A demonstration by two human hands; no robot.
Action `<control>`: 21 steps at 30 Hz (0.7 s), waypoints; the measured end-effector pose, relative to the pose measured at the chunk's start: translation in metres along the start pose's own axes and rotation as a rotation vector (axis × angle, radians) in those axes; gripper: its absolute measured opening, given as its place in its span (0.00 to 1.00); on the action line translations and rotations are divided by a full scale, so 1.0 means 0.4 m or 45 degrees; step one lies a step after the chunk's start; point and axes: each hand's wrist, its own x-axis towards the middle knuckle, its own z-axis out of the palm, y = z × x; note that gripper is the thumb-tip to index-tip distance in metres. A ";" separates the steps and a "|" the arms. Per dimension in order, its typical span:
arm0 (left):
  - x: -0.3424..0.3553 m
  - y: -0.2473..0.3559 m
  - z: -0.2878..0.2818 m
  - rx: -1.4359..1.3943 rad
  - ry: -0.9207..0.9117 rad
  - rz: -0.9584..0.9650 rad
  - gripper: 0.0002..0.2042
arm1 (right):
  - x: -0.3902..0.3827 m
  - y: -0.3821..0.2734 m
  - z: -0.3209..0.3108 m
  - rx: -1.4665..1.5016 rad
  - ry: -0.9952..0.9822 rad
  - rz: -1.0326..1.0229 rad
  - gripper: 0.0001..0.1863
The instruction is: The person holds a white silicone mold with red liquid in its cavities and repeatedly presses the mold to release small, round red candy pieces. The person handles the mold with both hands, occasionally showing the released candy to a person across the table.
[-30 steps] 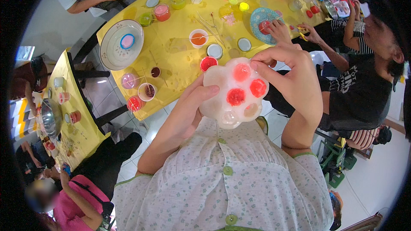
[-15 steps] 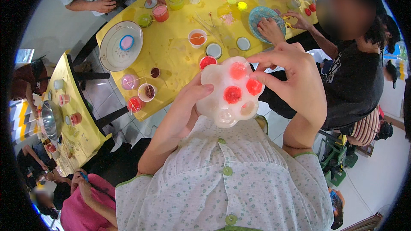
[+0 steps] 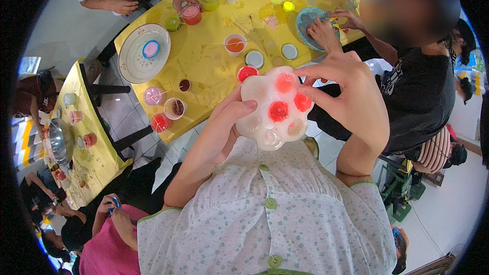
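A translucent white, flower-shaped mold (image 3: 265,103) with several round cavities, some filled with red and pink material, is held up in front of my body. My left hand (image 3: 224,125) grips its left side, thumb lying on top. My right hand (image 3: 346,104) is on the right side, its thumb at a red-filled cavity and the index finger bent at the upper edge. Just beyond the mold, on the yellow-covered table (image 3: 204,71), stand a red-filled container (image 3: 247,73) and a white lid (image 3: 254,59).
A dish (image 3: 144,69), cups (image 3: 174,114) and sticks cover the table. A co-worker (image 3: 417,97) at the right works over a blue bowl (image 3: 304,18). Another person's hand (image 3: 181,0) reaches a red jar (image 3: 191,16). Further people and a second table (image 3: 97,173) are at the left.
My right thumb has moved down from the mold's upper cavity to the red one on the right. The person at the back has reached onto the table. The co-worker at the right has shifted.
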 end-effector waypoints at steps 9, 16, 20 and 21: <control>0.001 -0.009 0.004 -0.019 0.007 0.015 0.28 | 0.008 0.015 0.006 0.064 -0.049 0.021 0.11; 0.002 -0.001 0.005 0.014 -0.016 -0.004 0.28 | 0.013 0.015 0.014 0.070 -0.032 0.024 0.07; 0.000 -0.001 0.008 0.014 0.009 -0.025 0.28 | 0.014 0.020 0.010 0.145 -0.070 0.062 0.07; 0.000 -0.004 0.007 0.004 0.018 -0.026 0.28 | 0.013 0.021 0.011 0.154 -0.076 0.075 0.07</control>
